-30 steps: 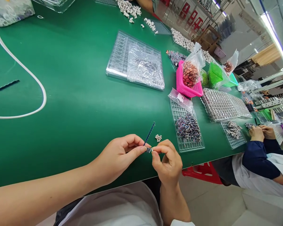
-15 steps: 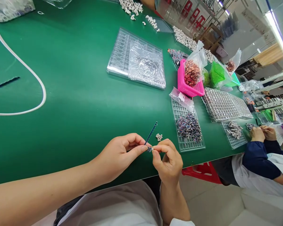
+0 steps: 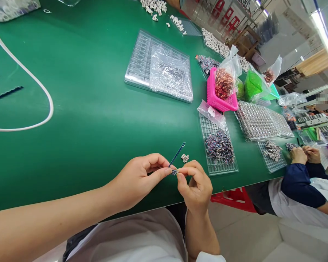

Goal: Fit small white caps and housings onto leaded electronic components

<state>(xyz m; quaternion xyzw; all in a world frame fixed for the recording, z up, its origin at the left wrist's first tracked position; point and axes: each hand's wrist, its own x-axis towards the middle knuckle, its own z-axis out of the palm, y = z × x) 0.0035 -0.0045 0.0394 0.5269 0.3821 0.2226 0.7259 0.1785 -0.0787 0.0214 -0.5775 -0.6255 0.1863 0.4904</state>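
My left hand pinches a thin dark-blue notched strip between thumb and fingers. The strip slants up and to the right from the fingertips. At its lower end a small dark piece with pale edges shows between my two hands. My right hand is closed, thumb and index fingertip pressed together at the right end of that small piece. Whatever sits inside this pinch is too small to make out. A little cluster of small whitish parts lies on the green table just beyond my fingertips.
Right of my hands is a clear tray heaped with wired components. Behind it stand a pink basket and stacked clear trays. A white cable loops at left. A co-worker's hands work at far right.
The view has shifted slightly. Both hands keep nearly the same pose, with the strip and the small piece still between them.
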